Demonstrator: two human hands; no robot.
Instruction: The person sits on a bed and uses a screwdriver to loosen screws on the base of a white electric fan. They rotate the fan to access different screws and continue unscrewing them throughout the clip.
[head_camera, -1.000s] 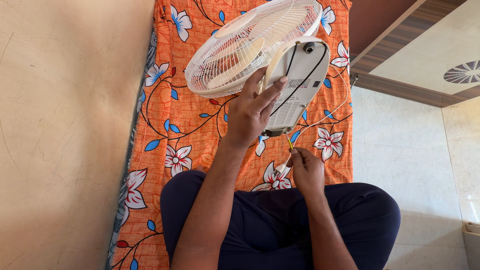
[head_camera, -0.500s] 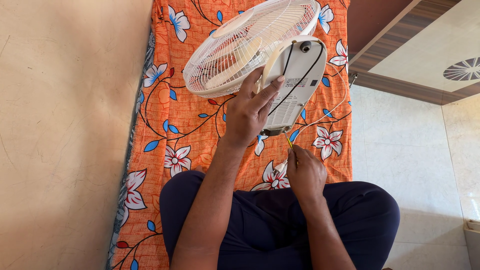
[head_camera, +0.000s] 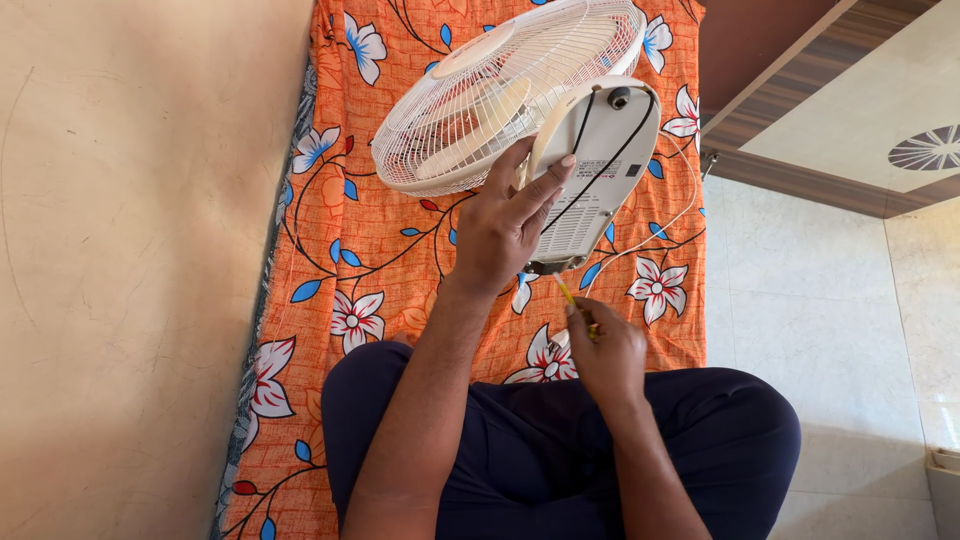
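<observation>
Two hands work centre frame: my left hand grips the white table fan, tilted, its long axis running lower centre to upper right; my right hand pinches a yellow wire. Orange floral sheet beneath, tiled floor right.

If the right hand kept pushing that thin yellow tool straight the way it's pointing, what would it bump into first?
Most likely the lower edge of the fan's base, which the left hand steadies. The right hand aims the yellow tool up at it, though the depth is unclear.
</observation>
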